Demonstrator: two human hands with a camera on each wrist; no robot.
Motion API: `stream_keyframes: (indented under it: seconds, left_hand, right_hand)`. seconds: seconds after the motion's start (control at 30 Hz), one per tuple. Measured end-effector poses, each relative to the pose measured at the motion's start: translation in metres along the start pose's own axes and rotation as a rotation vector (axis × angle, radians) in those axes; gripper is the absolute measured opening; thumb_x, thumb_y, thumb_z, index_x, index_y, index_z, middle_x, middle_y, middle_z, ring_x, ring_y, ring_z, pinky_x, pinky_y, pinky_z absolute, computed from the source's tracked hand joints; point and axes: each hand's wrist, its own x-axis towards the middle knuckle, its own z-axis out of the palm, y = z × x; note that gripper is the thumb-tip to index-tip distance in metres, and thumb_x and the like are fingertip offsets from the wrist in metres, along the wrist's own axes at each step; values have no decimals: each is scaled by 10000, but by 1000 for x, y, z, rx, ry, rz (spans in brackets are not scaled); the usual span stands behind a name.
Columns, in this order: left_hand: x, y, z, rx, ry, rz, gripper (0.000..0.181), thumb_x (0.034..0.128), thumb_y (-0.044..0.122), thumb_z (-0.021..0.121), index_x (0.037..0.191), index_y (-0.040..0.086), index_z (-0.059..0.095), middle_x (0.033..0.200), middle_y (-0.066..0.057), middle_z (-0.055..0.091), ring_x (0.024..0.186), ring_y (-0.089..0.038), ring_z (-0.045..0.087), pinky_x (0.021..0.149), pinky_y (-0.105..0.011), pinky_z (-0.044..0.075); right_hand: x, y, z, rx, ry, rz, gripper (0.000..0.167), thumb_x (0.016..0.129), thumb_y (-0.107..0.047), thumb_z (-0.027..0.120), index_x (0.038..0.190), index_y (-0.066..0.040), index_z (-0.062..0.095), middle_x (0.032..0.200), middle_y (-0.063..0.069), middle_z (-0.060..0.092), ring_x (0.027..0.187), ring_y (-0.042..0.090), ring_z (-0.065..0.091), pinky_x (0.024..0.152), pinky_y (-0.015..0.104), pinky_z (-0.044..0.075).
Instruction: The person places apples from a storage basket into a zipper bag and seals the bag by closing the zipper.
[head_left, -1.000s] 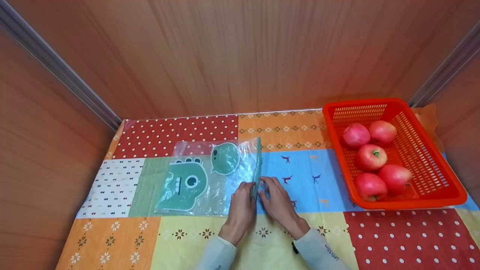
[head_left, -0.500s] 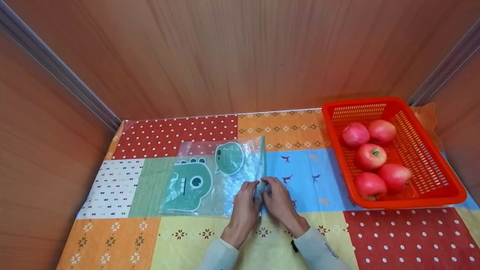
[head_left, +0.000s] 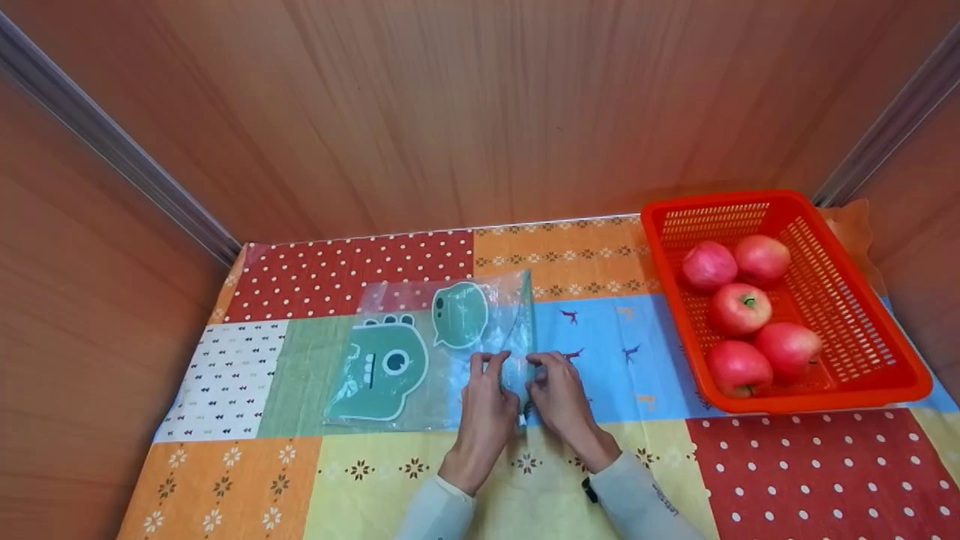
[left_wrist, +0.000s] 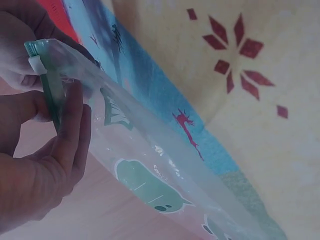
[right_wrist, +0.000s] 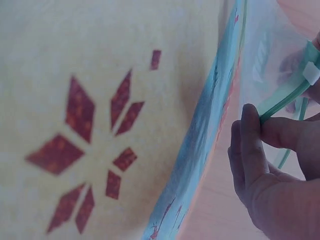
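Note:
A clear plastic zipper bag [head_left: 442, 390] with green monster prints lies on the cloth in the head view, its green-edged mouth toward the right. My left hand [head_left: 484, 416] is over the near part of that mouth, and in the left wrist view its thumb and fingers [left_wrist: 72, 120] pinch the green edge. Facing it, my right hand [head_left: 562, 397] pinches the green strip between thumb and finger in the right wrist view. A white slider [right_wrist: 311, 73] sits on the strip at one end. Two green strips stand apart in the right wrist view, so the mouth is partly parted there.
An orange-red plastic basket [head_left: 862, 394] stands at the right with several red apples [head_left: 741, 309] inside. Patchwork cloth [head_left: 390, 487] covers the table. Wood-grain panels [head_left: 450, 112] close off the back and both sides.
The bag has shifted slightly right between the hands. My left hand's fingers have moved a little farther onto the bag, and the near end of the mouth has shifted. The basket stays put.

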Motion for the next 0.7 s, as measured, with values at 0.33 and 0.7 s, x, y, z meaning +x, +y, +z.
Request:
stream_keyframes:
  seconds: [0.33, 0.7]
  left_hand:
    - [3, 6, -3, -8, 63, -28, 271, 894, -160, 678, 1147, -63, 687, 1228, -132, 561, 1006, -301, 700, 809, -335, 651]
    - [-1, 4, 0, -37, 139, 39, 494, 890, -165, 712, 1366, -55, 633, 1247, -135, 576, 1045, -340, 719, 874, -369, 643]
  right_hand:
    - [-1, 4, -4, 10, -2, -1, 308, 867, 133, 739, 1170, 93, 705, 1065, 207, 667, 888, 343, 691, 808, 505, 616]
    - [-2, 5, -7, 66, -24, 43, 308, 878, 121, 751, 1181, 117, 700, 1123, 219, 660, 926, 373, 722, 828, 516, 632]
